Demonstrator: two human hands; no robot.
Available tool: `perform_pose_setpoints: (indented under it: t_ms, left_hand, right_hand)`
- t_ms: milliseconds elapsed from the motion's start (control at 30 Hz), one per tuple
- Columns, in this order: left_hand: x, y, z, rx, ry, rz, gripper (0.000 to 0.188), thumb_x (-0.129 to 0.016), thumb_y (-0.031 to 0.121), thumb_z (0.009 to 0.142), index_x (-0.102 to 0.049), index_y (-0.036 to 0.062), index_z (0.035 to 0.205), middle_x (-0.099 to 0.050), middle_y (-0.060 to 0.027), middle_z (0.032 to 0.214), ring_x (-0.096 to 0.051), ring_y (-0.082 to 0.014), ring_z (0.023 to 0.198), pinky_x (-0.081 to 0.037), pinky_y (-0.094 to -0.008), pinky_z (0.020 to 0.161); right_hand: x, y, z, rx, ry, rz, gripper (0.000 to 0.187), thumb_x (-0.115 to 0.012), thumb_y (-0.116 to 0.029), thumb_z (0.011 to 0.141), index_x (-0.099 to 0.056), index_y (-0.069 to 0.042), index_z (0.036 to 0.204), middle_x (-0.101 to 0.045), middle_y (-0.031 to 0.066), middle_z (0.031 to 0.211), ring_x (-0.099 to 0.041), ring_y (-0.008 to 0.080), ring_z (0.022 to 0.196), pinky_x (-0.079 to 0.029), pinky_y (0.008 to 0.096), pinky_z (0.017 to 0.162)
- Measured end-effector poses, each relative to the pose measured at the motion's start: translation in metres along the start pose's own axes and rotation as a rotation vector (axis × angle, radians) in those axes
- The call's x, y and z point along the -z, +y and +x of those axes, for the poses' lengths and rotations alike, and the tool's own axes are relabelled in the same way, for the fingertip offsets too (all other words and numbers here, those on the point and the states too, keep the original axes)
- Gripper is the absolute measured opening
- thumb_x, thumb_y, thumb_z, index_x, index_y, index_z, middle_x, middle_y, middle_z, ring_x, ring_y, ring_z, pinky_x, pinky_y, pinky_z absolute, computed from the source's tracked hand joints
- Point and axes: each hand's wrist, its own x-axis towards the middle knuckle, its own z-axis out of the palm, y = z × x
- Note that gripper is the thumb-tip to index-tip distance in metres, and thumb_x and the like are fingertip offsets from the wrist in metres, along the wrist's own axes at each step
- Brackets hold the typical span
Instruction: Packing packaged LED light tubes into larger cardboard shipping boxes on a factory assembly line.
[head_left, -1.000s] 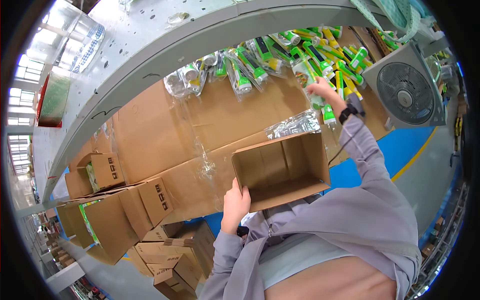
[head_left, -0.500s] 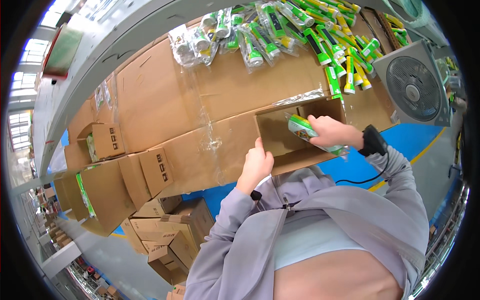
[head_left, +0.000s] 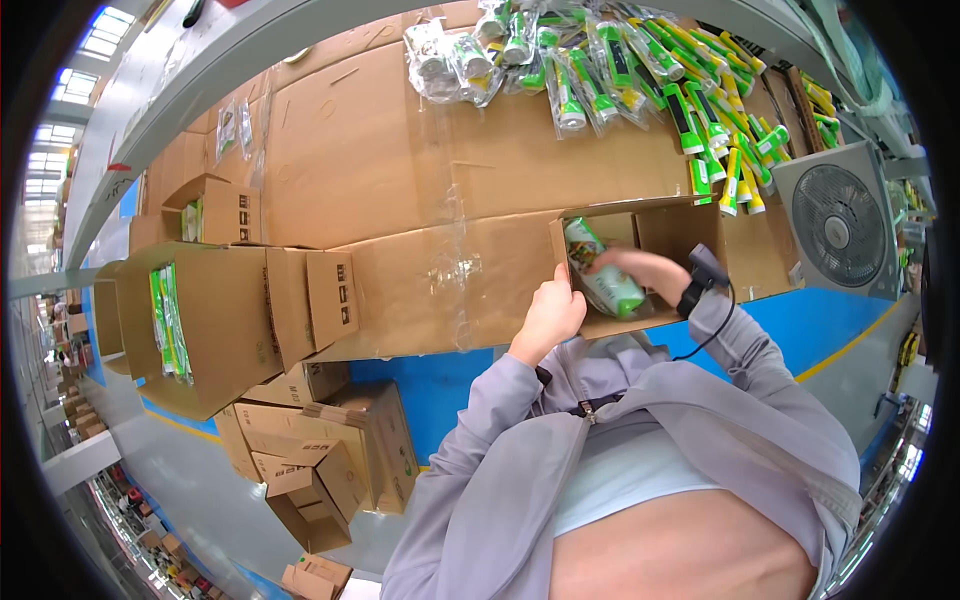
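Note:
An open brown carton (head_left: 692, 232) lies in front of me on the cardboard-covered table. My left hand (head_left: 553, 314) is closed at its near left corner, index finger along the edge. Inside the carton, my right hand (head_left: 632, 266) grips a green-and-white package (head_left: 614, 290) in clear plastic. The package leans toward the carton's left wall, its near end low by the near side. My right fingers are partly blurred, and the carton's floor is mostly hidden behind the hand and package.
Green-and-yellow flashlights (head_left: 690, 115), several of them bagged, are heaped at the back. A grey box fan (head_left: 842, 218) stands at the right. Open cartons with green packages (head_left: 170, 320) stand at the left; folded cartons (head_left: 385, 440) are below the table edge.
My right hand has lowered the package into the carton and swung it more upright, toward the left wall. My left hand stays at the carton's corner. The view has shifted a little.

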Motion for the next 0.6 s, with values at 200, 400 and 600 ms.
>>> perform_pose_setpoints:
  t_ms: [200,400,600]
  left_hand:
    - [0.0,-0.003,0.0,0.009,0.005,-0.011,0.051,-0.045,0.015,0.077,-0.039,-0.0154,0.117,-0.057,-0.0363,0.083,-0.057,-0.0484,0.083,-0.046,-0.0493,0.08]
    - [-0.01,0.005,0.009,0.029,-0.048,0.059,0.043,-0.047,0.017,0.077,-0.041,-0.0125,0.108,-0.058,-0.0346,0.083,-0.058,-0.0484,0.082,-0.048,-0.0501,0.077]
    - [-0.022,0.006,0.021,-0.05,0.003,0.086,0.036,-0.047,0.013,0.074,-0.045,-0.0165,0.095,-0.06,-0.0315,0.077,-0.061,-0.0428,0.078,-0.051,-0.046,0.071]
  right_hand:
    - [0.065,0.027,0.025,-0.271,-0.26,0.427,0.033,-0.062,-0.022,0.068,-0.063,0.0,0.093,-0.067,0.0124,0.085,-0.064,0.0229,0.07,-0.052,0.0334,0.065]
    - [0.018,0.0,-0.006,0.404,0.51,-1.254,0.079,-0.064,-0.037,0.073,-0.034,0.011,0.128,-0.041,0.0302,0.128,-0.05,0.0417,0.11,-0.047,0.0432,0.085]
    - [-0.014,0.05,0.024,0.147,0.582,-1.557,0.089,-0.067,-0.035,0.068,-0.023,0.005,0.135,-0.041,0.0231,0.127,-0.057,0.0379,0.096,-0.049,0.0435,0.079]
